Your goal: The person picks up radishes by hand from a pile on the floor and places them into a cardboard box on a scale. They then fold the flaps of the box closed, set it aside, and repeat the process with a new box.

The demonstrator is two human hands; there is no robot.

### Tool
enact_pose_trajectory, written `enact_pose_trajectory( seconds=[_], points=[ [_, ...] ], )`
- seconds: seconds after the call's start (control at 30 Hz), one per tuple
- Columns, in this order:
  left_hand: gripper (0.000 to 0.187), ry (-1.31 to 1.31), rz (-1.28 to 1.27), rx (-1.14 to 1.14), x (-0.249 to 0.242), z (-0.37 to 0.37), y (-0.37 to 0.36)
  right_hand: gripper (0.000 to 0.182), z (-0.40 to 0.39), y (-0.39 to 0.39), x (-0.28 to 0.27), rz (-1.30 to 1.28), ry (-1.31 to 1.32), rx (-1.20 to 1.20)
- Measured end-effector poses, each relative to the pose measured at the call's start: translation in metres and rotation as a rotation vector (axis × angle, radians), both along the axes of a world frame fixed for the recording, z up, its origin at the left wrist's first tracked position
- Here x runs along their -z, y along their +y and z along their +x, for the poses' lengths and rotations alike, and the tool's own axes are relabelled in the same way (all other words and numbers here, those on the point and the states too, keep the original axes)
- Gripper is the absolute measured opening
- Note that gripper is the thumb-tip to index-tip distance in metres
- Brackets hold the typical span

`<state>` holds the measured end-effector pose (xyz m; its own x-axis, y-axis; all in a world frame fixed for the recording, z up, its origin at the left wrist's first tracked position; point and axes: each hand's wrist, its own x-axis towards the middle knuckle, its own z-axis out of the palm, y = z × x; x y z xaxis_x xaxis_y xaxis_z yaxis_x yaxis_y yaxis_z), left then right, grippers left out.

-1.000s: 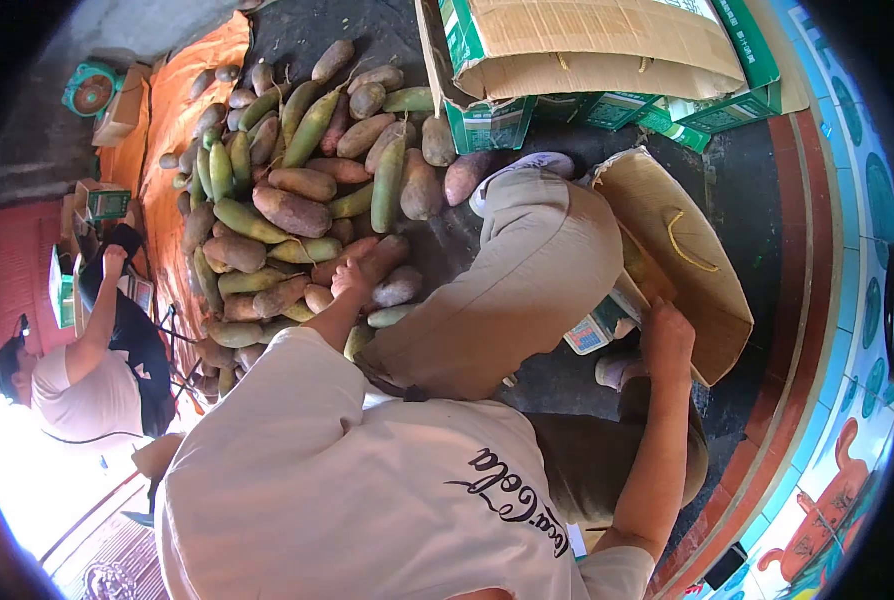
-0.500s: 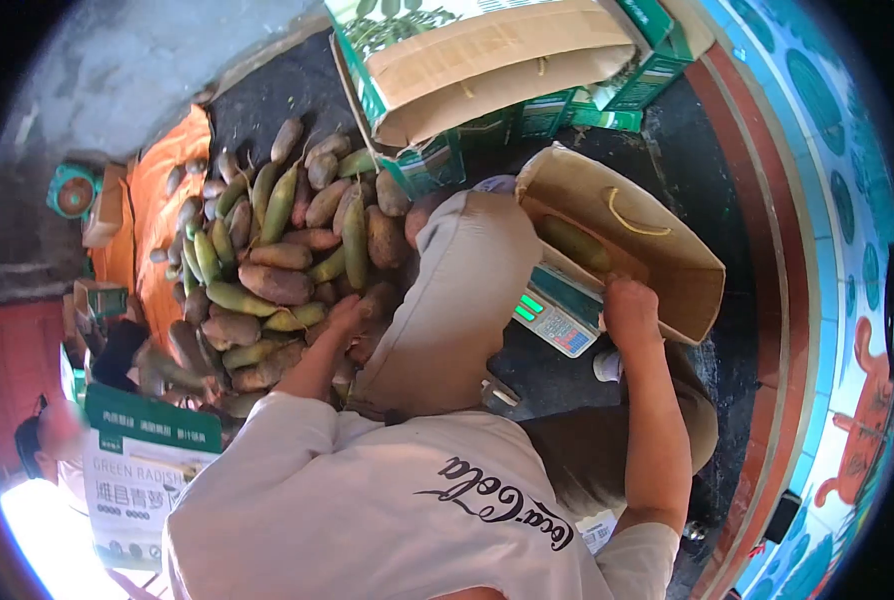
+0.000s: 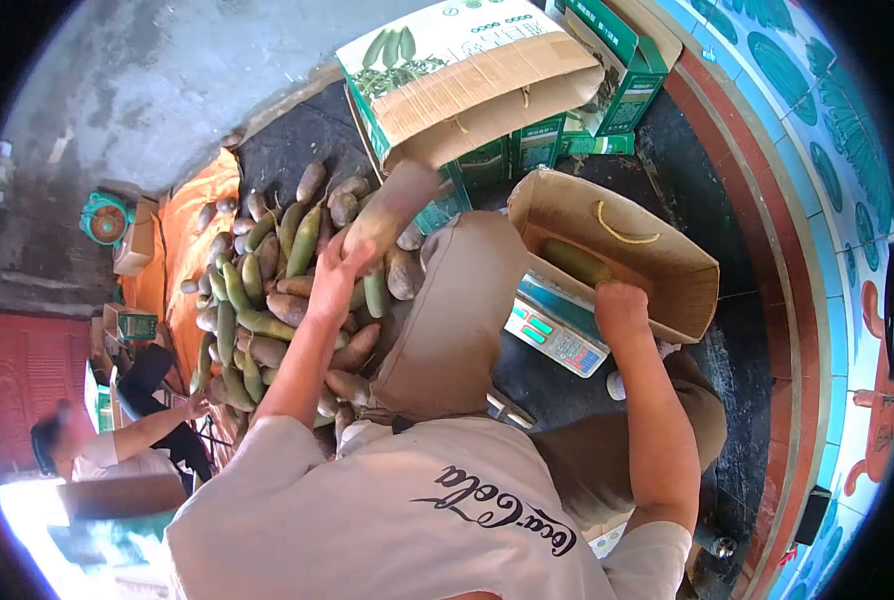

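My left hand (image 3: 350,260) is wrapped round the lower end of a large reddish-brown radish (image 3: 397,205), held up over the pile. Beneath it, green and brownish radishes (image 3: 267,262) lie heaped on the floor. My right hand (image 3: 622,302) reaches into an open cardboard box (image 3: 682,275) with a yellow cord handle; its fingers are hidden at the end of a green radish (image 3: 574,260) inside. The box rests on a digital scale (image 3: 557,335) with lit green displays.
A large printed carton (image 3: 487,95) stands ahead, beside green boxes (image 3: 632,95). An orange sheet (image 3: 185,205) lies beyond the pile. Another person (image 3: 107,450) is at the left, one arm stretched out. A knife-like tool (image 3: 510,408) lies near my knee.
My left hand has lifted a large radish from the pile. The printed bag at the lower left has gone from its place, and the other person shows more. My right hand stays at the box.
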<state>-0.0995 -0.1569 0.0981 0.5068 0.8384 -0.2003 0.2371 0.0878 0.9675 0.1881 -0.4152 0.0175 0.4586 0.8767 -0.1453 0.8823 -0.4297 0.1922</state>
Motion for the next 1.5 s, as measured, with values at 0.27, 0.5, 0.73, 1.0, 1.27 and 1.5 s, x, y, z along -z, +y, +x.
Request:
enact_pose_trajectory(
  seconds=[0.27,0.5,0.73,1.0,1.27,1.5],
  points=[
    [0.057,0.056,0.602,0.492,-0.061,0.114,-0.023,0.012,-0.003,0.004,-0.008,-0.039,0.025,0.044],
    [0.045,0.351,0.716,0.799,-0.018,0.217,-0.076,0.014,-0.002,0.000,0.001,0.027,-0.039,-0.012],
    [0.049,0.768,0.651,0.936,0.011,0.280,-0.119,0.014,-0.001,0.003,-0.005,0.020,0.058,0.018],
    [0.045,0.580,0.340,0.972,0.093,0.308,-0.134,0.013,0.005,0.001,0.013,0.170,-0.052,-0.033],
    [0.044,0.417,0.533,0.936,0.087,0.299,-0.139,0.012,0.004,0.002,0.013,0.185,-0.055,-0.053],
    [0.031,-0.002,0.669,0.786,0.014,0.257,-0.138,0.018,0.007,0.000,0.029,0.336,-0.136,-0.138]
  ],
)
